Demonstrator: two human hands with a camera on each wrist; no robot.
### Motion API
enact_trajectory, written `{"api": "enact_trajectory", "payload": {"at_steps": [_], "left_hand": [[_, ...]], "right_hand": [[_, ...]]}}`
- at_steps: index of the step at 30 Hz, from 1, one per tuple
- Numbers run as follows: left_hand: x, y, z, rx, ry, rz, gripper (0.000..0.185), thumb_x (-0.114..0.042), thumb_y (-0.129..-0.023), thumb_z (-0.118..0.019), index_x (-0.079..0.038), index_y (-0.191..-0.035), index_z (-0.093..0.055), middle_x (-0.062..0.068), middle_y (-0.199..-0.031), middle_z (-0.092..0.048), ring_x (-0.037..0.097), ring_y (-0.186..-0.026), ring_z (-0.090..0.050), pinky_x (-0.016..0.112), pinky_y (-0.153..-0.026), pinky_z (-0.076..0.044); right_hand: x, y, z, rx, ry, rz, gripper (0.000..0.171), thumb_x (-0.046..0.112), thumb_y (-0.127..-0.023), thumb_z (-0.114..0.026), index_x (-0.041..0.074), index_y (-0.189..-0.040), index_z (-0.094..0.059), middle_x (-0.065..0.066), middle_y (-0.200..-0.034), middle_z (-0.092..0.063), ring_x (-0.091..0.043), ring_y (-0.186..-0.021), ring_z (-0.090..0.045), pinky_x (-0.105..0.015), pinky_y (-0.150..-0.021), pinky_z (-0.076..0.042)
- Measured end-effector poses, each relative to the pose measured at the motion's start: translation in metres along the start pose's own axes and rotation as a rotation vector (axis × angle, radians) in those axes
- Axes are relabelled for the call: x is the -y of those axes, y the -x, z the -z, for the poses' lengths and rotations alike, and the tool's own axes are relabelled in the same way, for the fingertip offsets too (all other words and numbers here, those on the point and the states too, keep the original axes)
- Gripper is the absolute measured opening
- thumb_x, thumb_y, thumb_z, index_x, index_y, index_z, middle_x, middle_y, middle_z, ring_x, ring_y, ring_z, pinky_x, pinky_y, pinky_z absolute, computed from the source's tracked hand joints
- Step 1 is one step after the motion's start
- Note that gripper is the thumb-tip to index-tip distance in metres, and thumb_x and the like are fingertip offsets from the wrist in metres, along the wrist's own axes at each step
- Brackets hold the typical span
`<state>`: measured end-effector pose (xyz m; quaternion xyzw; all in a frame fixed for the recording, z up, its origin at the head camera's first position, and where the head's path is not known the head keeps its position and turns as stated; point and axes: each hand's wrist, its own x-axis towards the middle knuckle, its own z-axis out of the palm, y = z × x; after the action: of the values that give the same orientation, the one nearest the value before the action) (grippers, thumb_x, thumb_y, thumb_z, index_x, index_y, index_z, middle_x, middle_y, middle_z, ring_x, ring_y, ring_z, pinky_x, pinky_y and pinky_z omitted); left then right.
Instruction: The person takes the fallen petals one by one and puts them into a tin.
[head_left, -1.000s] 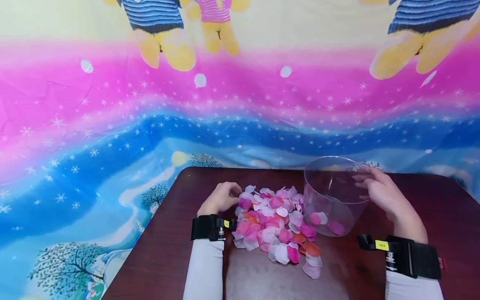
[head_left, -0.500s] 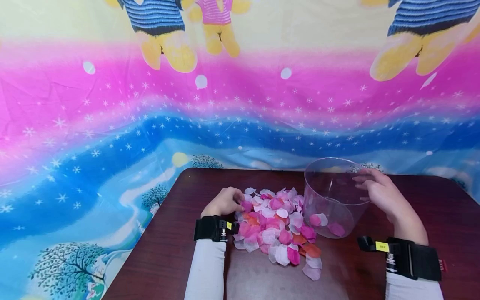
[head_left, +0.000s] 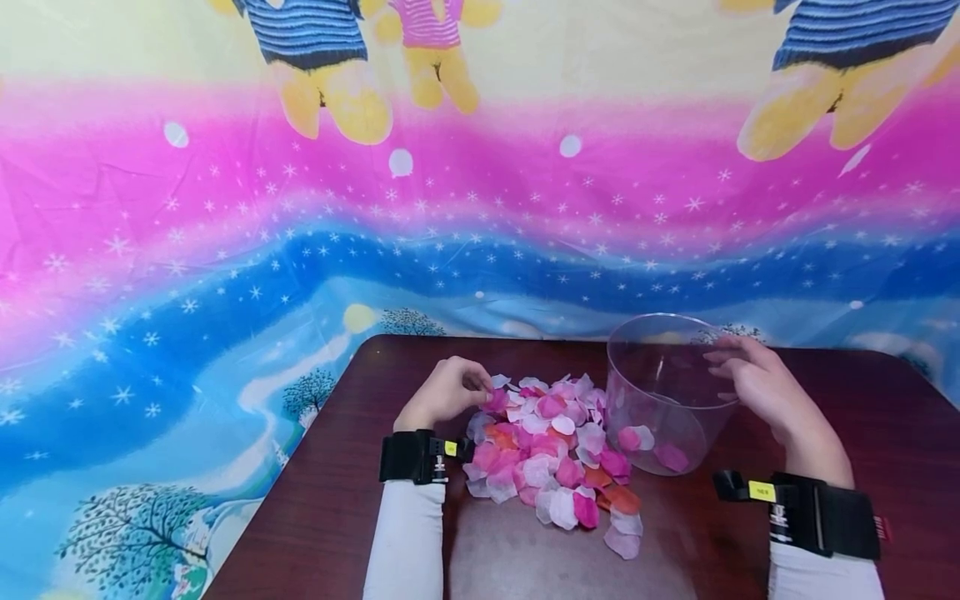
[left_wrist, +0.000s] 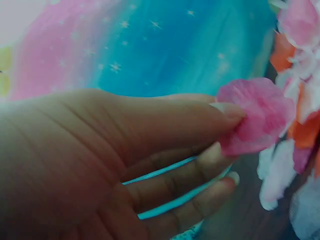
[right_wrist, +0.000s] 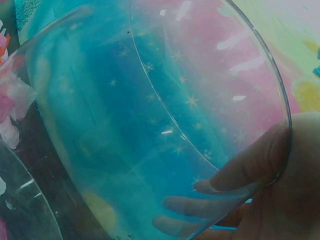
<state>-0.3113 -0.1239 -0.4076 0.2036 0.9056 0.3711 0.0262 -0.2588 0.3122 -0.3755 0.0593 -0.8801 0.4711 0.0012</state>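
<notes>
Left hand [head_left: 446, 390] pinches petal [left_wrist: 262, 115] by its edge, at 10 o'clock of pile [head_left: 543, 446]. Petal is probably light, soft and easily creased: hold one edge, minimal force. Right hand [head_left: 776, 396], fingers extended, lies at 3 o'clock on tub [head_left: 660, 397]; gripping force cannot be determined. Petal's underside is hidden; left wrist view cuts off pile

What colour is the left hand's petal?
The petal is pink, clearest in the left wrist view.

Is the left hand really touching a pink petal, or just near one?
Touching. The left wrist view shows the left hand pinching the pink petal, its thumb tip over the petal's edge.
</notes>
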Motion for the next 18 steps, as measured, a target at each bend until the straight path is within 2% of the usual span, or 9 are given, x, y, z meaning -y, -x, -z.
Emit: {"api": "enact_trajectory", "payload": {"at_steps": [5, 10, 15, 18], "left_hand": [[-0.018, 0.0, 0.004, -0.124, 0.035, -0.078, 0.009, -0.009, -0.092, -0.076, -0.015, -0.098, -0.079, -0.003, -0.091, -0.074, 0.011, -0.084, -0.068, 0.033, -0.078, -0.056], [-0.046, -0.001, 0.004, -0.261, 0.066, -0.234, 0.009, -0.013, -0.094, -0.076, -0.016, -0.101, -0.078, -0.006, -0.093, -0.075, 0.008, -0.083, -0.068, 0.032, -0.076, -0.056], [-0.072, 0.001, 0.001, -0.354, 0.095, -0.384, 0.01, -0.011, -0.094, -0.075, -0.014, -0.103, -0.078, -0.006, -0.094, -0.074, 0.005, -0.083, -0.067, 0.032, -0.078, -0.057], [-0.085, 0.001, -0.006, -0.399, 0.1, -0.47, 0.011, -0.008, -0.094, -0.074, -0.012, -0.104, -0.078, -0.003, -0.098, -0.073, 0.007, -0.089, -0.067, 0.033, -0.083, -0.056]], "right_hand": [[0.0, 0.0, -0.001, -0.006, -0.006, -0.01, 0.053, 0.009, -0.107, -0.025, -0.012, -0.154, -0.019, -0.04, -0.148, -0.039, -0.056, -0.133, -0.042, -0.059, -0.095, -0.05], [0.001, -0.002, -0.002, -0.012, -0.029, -0.003, 0.052, 0.006, -0.105, -0.026, -0.012, -0.154, -0.02, -0.04, -0.148, -0.039, -0.057, -0.133, -0.043, -0.061, -0.096, -0.049], [0.002, -0.001, -0.001, -0.005, -0.053, -0.002, 0.054, 0.003, -0.102, -0.023, -0.012, -0.154, -0.019, -0.04, -0.148, -0.038, -0.057, -0.134, -0.042, -0.06, -0.096, -0.05], [0.002, 0.001, 0.0, -0.003, -0.058, -0.007, 0.056, 0.001, -0.1, -0.023, -0.012, -0.154, -0.02, -0.04, -0.148, -0.038, -0.057, -0.134, -0.042, -0.057, -0.095, -0.051]]}}
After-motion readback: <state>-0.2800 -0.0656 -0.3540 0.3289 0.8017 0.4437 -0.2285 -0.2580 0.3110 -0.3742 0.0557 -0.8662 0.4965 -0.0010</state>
